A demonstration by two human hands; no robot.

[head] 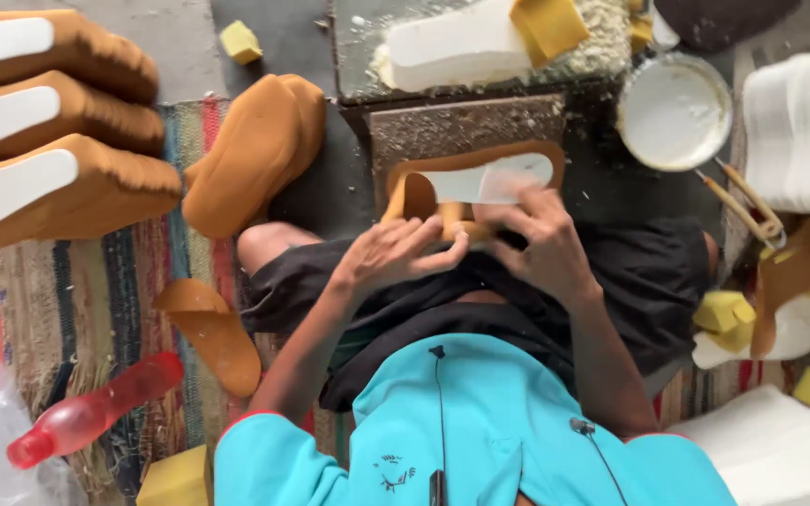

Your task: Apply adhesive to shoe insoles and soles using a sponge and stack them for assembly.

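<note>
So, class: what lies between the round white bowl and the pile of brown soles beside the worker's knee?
In the head view, a grey work block lies between the bowl and the soles; on it rests the brown piece with a white insole under both hands.

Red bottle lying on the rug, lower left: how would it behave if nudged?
The red bottle lies on its side on the striped rug, so it would probably roll rather than tip. It looks like translucent plastic, so likely light. The rough woven rug may slow any roll.
</note>
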